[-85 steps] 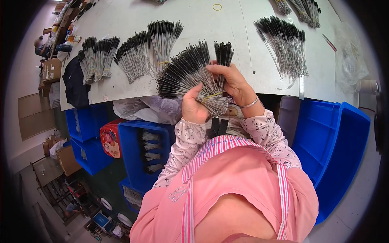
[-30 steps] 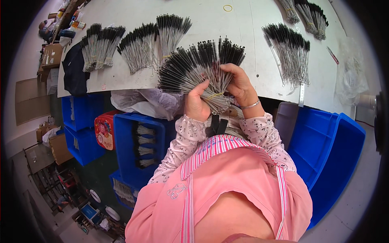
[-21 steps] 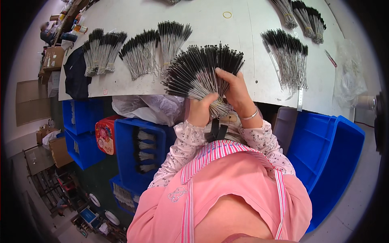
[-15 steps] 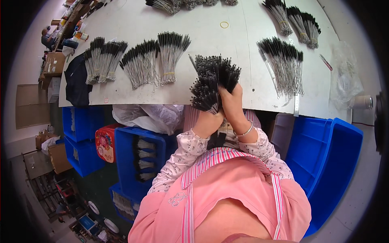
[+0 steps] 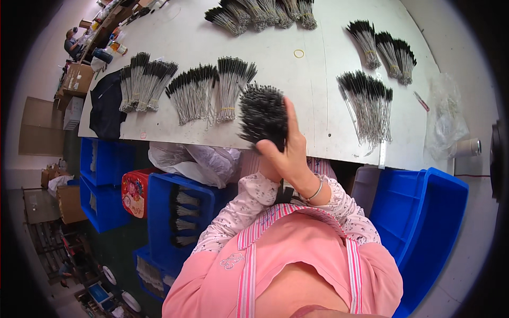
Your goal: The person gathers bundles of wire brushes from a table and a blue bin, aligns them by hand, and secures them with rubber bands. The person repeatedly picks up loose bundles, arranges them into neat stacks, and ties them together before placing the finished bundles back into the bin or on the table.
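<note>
A thick bundle of wire brushes [image 5: 262, 116] with black bristle heads stands up over the table's front edge, heads toward the top. My right hand [image 5: 291, 153] cups its right side, fingers stretched along the bristles and thumb across the near side. Behind and below it is my left hand [image 5: 268, 169] at the bundle's lower part; its fingers are mostly hidden, and so are the stems. Left of the bundle, a banded bunch of brushes [image 5: 228, 95] lies beside a looser pile of brushes [image 5: 193, 95]. Another loose pile of brushes [image 5: 366, 106] lies to the right.
More brush bunches [image 5: 260, 13] line the far side of the white table [image 5: 297, 79], near a yellow rubber band [image 5: 299, 53]. A red-handled tool [image 5: 421, 100] and clear plastic bag [image 5: 445, 116] lie right. Blue bins [image 5: 183, 175] stand below left, and a large blue bin [image 5: 413, 212] at right.
My right hand has gone from wrapping the bundle to lying along its side with straighter fingers. The bristle heads look more closely packed. The whole view has shifted slightly.
</note>
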Demonstrator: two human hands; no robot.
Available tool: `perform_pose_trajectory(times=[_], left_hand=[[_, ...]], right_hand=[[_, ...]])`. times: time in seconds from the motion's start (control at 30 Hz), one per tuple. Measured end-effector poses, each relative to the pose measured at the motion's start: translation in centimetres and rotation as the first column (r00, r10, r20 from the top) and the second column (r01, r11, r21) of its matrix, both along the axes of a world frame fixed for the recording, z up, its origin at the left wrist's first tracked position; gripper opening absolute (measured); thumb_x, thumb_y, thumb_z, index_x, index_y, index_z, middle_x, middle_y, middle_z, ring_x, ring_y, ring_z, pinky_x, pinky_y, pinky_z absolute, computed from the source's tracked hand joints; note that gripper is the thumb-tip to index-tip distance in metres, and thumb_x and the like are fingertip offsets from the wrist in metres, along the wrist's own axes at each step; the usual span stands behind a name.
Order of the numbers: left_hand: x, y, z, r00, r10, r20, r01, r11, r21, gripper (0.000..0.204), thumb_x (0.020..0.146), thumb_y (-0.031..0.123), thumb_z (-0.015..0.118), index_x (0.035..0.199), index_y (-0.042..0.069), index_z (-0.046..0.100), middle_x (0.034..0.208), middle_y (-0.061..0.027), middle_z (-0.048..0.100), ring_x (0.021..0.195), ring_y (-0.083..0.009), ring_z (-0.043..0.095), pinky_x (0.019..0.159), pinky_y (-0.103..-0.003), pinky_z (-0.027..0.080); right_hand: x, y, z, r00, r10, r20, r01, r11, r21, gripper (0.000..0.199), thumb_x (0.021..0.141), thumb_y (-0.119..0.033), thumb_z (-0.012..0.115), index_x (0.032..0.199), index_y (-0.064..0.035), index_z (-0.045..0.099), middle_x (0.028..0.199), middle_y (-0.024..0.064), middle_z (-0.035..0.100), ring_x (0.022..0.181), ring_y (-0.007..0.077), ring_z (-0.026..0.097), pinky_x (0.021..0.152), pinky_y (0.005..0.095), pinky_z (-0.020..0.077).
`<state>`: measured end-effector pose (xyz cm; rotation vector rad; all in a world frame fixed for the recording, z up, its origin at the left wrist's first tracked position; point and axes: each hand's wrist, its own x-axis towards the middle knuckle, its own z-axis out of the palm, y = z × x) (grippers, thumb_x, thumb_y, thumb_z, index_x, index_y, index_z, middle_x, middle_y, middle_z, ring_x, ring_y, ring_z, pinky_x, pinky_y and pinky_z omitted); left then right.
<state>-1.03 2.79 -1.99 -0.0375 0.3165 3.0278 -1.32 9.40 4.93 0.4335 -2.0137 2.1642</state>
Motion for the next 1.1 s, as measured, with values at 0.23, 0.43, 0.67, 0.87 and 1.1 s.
perform_pose_trajectory(times=[0.23, 0.43, 0.67, 0.87, 1.1], left_hand=[[-1.5, -1.5, 5.9, 0.974, 0.226, 0.028, -0.122, 0.624, -0.772, 0.019, 0.086, 0.013, 0.06, 0.1, 0.004, 0.052, 0.074, -0.0036, 0.059, 0.06, -0.0122, 0.058, 0.055, -0.026, 0.05], [-1.8, 0.2, 8.6, 0.927, -0.03, 0.373, 0.091, 0.985, -0.146, 0.016, 0.089, 0.025, 0.057, 0.084, 0.01, 0.056, 0.07, -0.0015, 0.059, 0.06, -0.0134, 0.058, 0.059, -0.028, 0.05], [-5.1, 1.7, 5.4, 0.937, -0.217, -0.273, 0.26, 0.957, 0.132, 0.032, 0.094, 0.033, 0.044, 0.107, 0.004, 0.05, 0.103, -0.0072, 0.059, 0.094, -0.0163, 0.055, 0.084, -0.032, 0.046], [-8.7, 1.1, 1.0, 0.95, -0.308, -0.059, 0.249, 0.628, 0.737, 0.038, 0.095, 0.043, 0.039, 0.106, 0.01, 0.054, 0.105, -0.0077, 0.06, 0.096, -0.0209, 0.057, 0.085, -0.037, 0.047], [-10.9, -0.3, 4.8, 0.832, -0.274, 0.482, -0.025, 0.851, 0.525, 0.039, 0.09, 0.046, 0.051, 0.099, 0.009, 0.059, 0.099, -0.008, 0.064, 0.093, -0.023, 0.061, 0.087, -0.039, 0.051]], right_hand=[[1.4, 3.9, 1.3, 0.978, 0.01, -0.208, 0.149, 0.666, 0.731, 0.07, 0.07, -0.029, 0.076, 0.125, 0.0017, 0.045, 0.113, 0.0225, 0.056, 0.104, 0.0358, 0.056, 0.096, 0.0519, 0.0367], [1.9, 4.0, 3.4, 0.854, -0.052, -0.517, 0.368, 0.764, 0.531, 0.059, 0.071, -0.017, 0.075, 0.118, 0.0049, 0.049, 0.108, 0.0216, 0.054, 0.096, 0.0382, 0.053, 0.084, 0.0435, 0.0443], [-3.5, 1.4, 8.9, 0.785, 0.138, -0.604, 0.49, 0.457, 0.742, 0.024, 0.077, -0.016, 0.067, 0.093, -0.0012, 0.06, 0.086, 0.0127, 0.06, 0.077, 0.0305, 0.06, 0.067, 0.0368, 0.049], [-8.6, -0.9, 5.8, 0.817, 0.292, -0.497, 0.371, 0.394, 0.841, 0.018, 0.073, -0.019, 0.061, 0.065, -0.0035, 0.057, 0.068, 0.0115, 0.057, 0.063, 0.0279, 0.06, 0.056, 0.0376, 0.0492], [-14.9, -1.1, 5.3, 0.864, 0.213, -0.456, 0.337, 0.429, 0.838, 0.019, 0.074, -0.019, 0.058, 0.066, -0.0023, 0.061, 0.068, 0.0123, 0.06, 0.061, 0.0303, 0.06, 0.057, 0.0393, 0.0494]])
